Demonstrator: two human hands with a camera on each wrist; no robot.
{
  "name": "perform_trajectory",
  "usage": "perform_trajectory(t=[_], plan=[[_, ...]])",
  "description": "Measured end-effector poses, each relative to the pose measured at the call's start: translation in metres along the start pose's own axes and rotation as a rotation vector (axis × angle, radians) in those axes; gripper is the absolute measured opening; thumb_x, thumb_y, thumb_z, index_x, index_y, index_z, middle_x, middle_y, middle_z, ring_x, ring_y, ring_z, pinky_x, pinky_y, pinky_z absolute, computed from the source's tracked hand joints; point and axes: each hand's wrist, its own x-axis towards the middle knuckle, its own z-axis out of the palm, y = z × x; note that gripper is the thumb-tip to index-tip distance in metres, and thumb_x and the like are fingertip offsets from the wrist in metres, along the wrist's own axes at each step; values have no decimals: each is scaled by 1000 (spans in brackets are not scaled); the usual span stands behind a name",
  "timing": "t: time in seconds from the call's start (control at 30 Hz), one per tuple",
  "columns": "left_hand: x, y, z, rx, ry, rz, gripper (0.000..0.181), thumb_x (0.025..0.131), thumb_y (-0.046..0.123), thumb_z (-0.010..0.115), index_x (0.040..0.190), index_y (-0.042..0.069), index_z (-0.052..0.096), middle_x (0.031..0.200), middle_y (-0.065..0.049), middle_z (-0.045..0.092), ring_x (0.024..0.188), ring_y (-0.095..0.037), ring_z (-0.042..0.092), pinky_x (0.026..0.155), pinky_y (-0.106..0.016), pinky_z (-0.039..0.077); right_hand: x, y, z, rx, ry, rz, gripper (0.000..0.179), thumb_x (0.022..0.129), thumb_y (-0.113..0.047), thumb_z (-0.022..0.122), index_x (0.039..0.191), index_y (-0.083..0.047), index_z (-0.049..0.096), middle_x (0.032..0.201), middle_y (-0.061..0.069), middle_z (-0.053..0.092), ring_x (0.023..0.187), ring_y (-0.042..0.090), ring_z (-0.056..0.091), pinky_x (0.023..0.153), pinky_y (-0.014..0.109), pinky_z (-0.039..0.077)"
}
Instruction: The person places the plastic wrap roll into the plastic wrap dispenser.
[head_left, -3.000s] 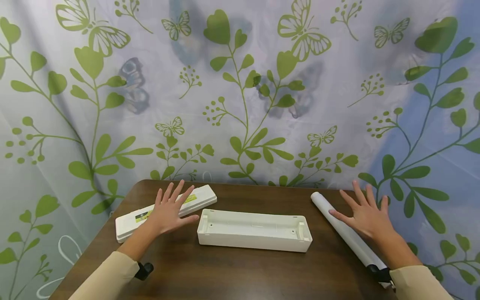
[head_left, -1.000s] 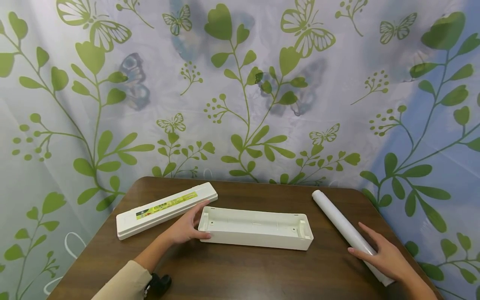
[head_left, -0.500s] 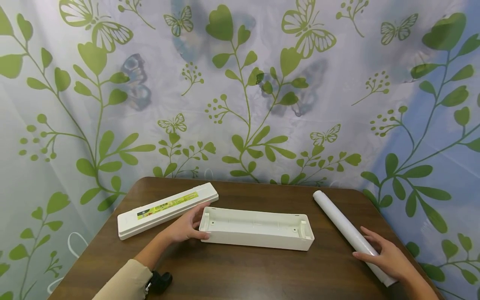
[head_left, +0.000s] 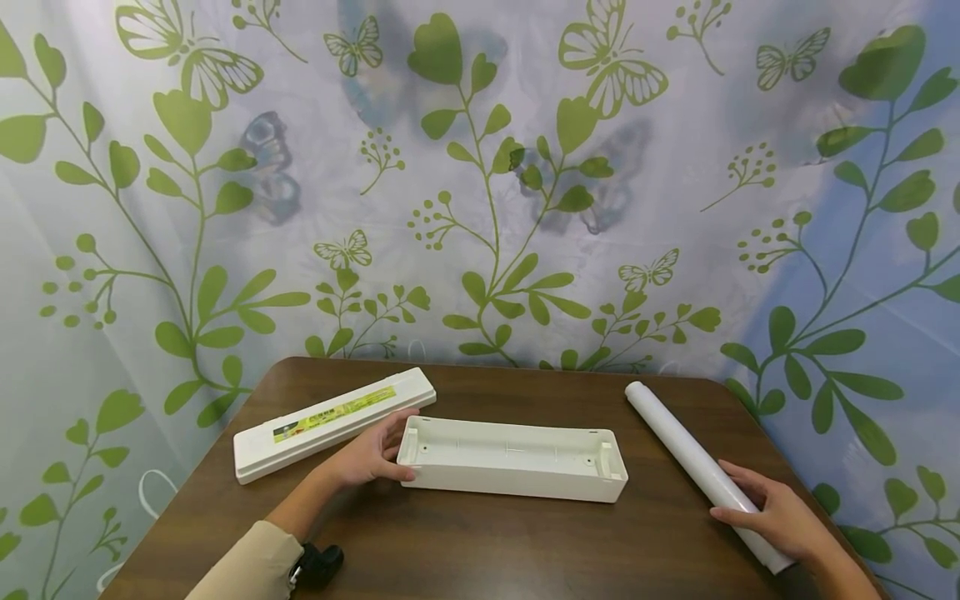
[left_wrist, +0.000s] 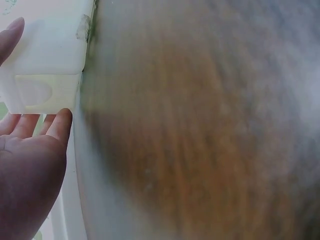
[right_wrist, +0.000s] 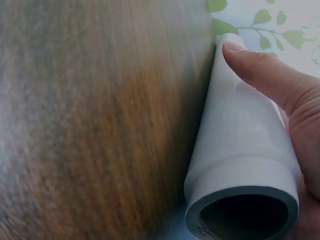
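The left hand [head_left: 369, 454] had its thumb and fingers bent around the left end of the open white box [head_left: 513, 482], parted by about the box's depth, the thumb on the near wall and the fingers toward the far corner; the right hand [head_left: 780, 517] held the white roll [head_left: 690, 450] close to its near end, thumb on the left side and fingers curled over the other, spread only as far as the roll was thick; that roll lay slanting on the right of the table [head_left: 480, 550], its far end to the left of its near end (the right wrist view showed the near end hollow and dark inside); the box stood in the middle, open side up, a small dark spot in its floor toward each end; left of it and farther off lay a long flat white cover [head_left: 408, 385], running from near left to far right, with a yellow-green label [head_left: 333, 414] on top; a beige sleeve [head_left: 247, 558] covered the left forearm, and a black device [head_left: 317, 565] sat by that wrist; beyond the brown tabletop hung a pale cloth [head_left: 480, 375] printed with green leaves and butterflies.
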Motion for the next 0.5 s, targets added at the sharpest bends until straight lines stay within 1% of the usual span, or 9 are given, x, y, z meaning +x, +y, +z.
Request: perform_trajectory(t=[0.07, 0.2, 0.5], plan=[[0, 0, 0, -3, 1, -1, 104, 81, 1, 84, 159, 2, 16, 160, -29, 31, 148, -48, 30, 105, -25, 50, 0, 0, 0, 0, 3, 1, 83, 88, -33, 82, 151, 5, 43, 133, 37, 60, 89, -11, 57, 66, 23, 51], [0, -1, 0, -5, -1, -4, 104, 81, 0, 84, 159, 3, 16, 160, -28, 31, 149, -47, 31, 104, -25, 50, -1, 1, 1, -4, 12, 14, 82, 87, -33, 82, 150, 5, 45, 131, 35, 62, 87, -10, 57, 66, 24, 50], [1, -1, -1, -1, 3, 4, 102, 80, 2, 85, 158, 3, 20, 158, -27, 35, 148, -46, 33, 105, -28, 51, -1, 2, 2, -14, 39, 33, 79, 87, -34, 82, 148, 3, 49, 129, 33, 65, 87, -11, 57, 66, 23, 50]])
